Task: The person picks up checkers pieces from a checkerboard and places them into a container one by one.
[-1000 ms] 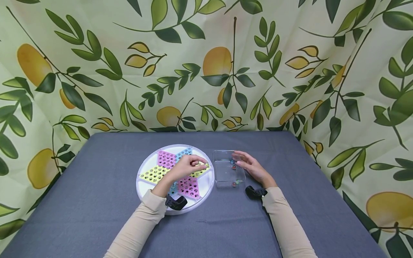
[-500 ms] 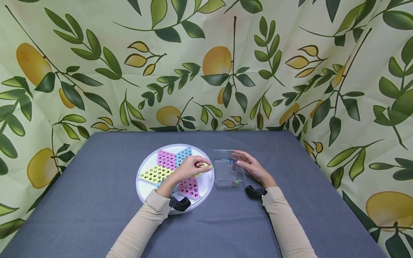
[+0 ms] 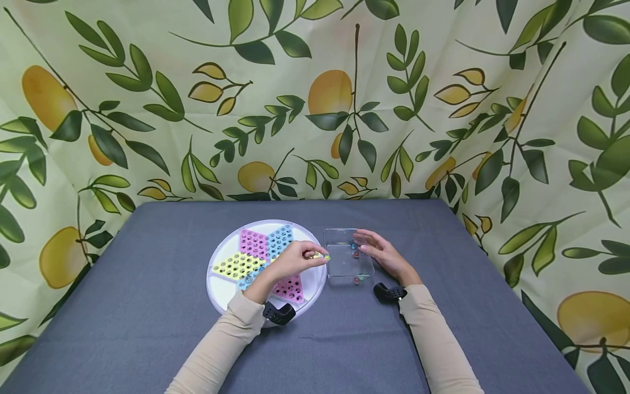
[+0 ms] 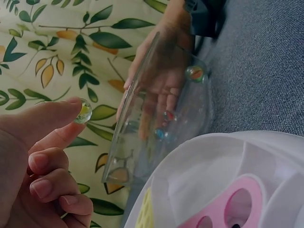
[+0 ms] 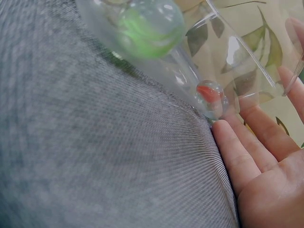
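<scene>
Between thumb and forefinger of my left hand [image 3: 297, 260] is a clear glass marble [image 4: 84, 111] with a yellow core. That hand is over the right side of a round white Chinese checkers board [image 3: 223, 291], its fingertips close to the left rim of a clear plastic box [image 3: 339, 269]. The other fingers of the left hand curl loosely. My right hand [image 3: 386, 255] touches the box's right wall from outside, fingers extended. Inside the box lie several marbles, among them a green one [image 5: 152, 29] and a red one [image 5: 209, 96].
Pink, blue and yellow hole-dotted points form a star on the board; part of it is hidden under my left hand and forearm. A grey cloth [image 3: 330, 350] covers the table. Behind hangs a leaf-and-fruit patterned curtain [image 3: 295, 126].
My left hand has shifted right with the marble, from over the board's right yellow point to the box's left rim. The right hand and the box have stayed in place.
</scene>
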The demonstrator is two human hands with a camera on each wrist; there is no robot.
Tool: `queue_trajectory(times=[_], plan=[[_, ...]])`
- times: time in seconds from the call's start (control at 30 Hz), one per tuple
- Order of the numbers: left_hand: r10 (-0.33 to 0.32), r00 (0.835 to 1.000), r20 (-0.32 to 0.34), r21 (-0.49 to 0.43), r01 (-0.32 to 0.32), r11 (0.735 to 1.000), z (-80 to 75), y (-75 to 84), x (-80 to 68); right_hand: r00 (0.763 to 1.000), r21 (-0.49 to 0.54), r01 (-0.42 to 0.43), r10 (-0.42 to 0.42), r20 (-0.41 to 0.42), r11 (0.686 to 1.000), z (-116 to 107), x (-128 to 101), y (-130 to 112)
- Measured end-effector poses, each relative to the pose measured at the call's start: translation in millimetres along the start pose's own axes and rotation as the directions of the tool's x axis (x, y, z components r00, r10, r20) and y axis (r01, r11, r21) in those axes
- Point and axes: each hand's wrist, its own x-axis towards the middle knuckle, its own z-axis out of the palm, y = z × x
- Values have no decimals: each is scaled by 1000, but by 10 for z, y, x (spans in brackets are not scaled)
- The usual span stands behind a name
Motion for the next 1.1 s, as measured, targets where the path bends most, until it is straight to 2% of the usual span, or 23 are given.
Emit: queue_trajectory(times=[0.43,1.1], plan=[[-26,1000,12,43,26,999,82,-13,22,1000,5,-1,1,-1,1000,0,13,-3],[-4,1000,28,91,2,996,140,-21,28,1000,9,-5,5,-4,1000,8,1,-5]])
